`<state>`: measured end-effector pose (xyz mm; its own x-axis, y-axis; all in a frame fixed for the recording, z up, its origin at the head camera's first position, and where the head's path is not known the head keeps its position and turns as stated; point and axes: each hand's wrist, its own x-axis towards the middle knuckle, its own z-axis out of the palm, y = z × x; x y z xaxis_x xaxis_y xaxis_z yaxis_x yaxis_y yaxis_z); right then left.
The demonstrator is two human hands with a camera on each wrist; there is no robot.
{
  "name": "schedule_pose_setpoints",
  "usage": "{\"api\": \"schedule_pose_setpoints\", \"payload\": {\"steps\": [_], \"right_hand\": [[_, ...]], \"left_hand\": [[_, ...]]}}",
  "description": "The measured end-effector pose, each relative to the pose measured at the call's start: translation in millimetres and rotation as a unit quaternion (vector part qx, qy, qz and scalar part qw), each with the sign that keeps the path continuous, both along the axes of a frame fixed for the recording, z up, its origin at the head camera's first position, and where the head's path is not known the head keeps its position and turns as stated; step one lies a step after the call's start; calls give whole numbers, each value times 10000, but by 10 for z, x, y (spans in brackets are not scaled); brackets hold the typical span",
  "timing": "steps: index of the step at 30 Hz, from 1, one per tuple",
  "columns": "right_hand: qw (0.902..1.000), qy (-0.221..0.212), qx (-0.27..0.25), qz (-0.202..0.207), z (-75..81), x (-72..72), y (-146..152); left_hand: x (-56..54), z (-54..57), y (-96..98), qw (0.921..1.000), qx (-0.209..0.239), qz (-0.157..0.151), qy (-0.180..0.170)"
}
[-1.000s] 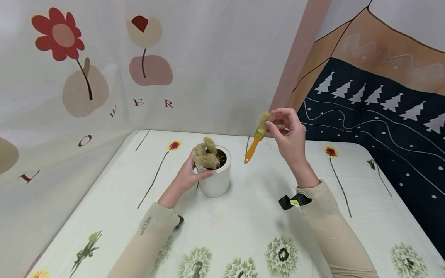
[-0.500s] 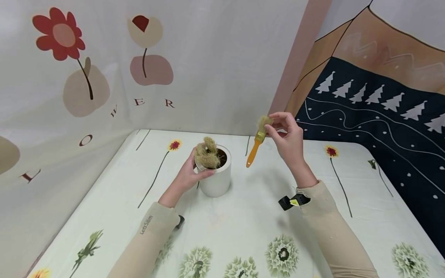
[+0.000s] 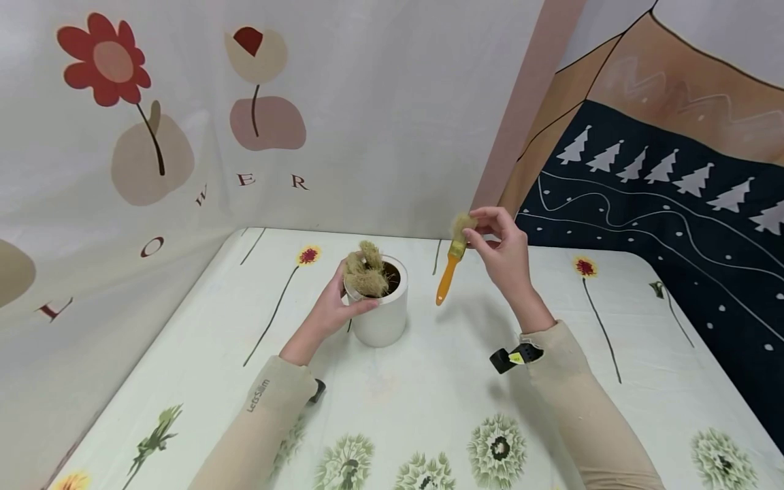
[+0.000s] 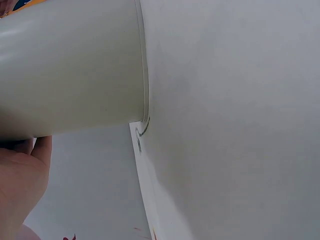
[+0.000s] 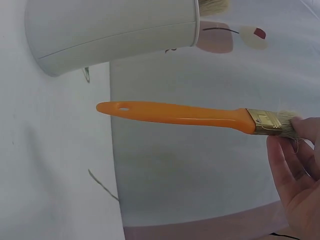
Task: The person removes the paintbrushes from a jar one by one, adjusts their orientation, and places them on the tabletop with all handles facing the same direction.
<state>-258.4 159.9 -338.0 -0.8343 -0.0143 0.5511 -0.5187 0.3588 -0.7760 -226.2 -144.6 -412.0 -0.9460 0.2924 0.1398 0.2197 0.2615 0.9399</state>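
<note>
A white cylindrical pot stands on the table with dark soil-like filling and fuzzy tan-green plumes leaning over its left side. My left hand grips the pot's left side near the rim, thumb across the front; its other fingers are mostly hidden behind. To the right, above the table, my right hand pinches a small paintbrush by its bristles. The brush has an orange handle and a gold metal band, and its handle hangs down, tilted toward the pot. In the right wrist view, the pot wall lies beyond the handle's end.
A white cloth printed with flowers covers the table. Behind it hangs a pale curtain with flower prints and letters, and a dark blue cloth with white trees closes off the right side.
My right hand has sunk and moved slightly left with the paintbrush, whose handle now hangs more upright. The left hand and the pot have stayed in place.
</note>
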Motion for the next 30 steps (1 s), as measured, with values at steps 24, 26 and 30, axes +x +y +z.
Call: {"api": "schedule_pose_setpoints", "payload": {"steps": [24, 26, 30], "right_hand": [[9975, -559, -44, 426, -332, -124, 15], [9973, -576, -67, 458, -364, -137, 13], [9962, -690, -128, 506, -416, -155, 5]], "left_hand": [[19, 4, 5, 10000, 30, -3, 28], [22, 8, 5, 10000, 8, 12, 4], [25, 11, 10, 10000, 8, 0, -3]]}}
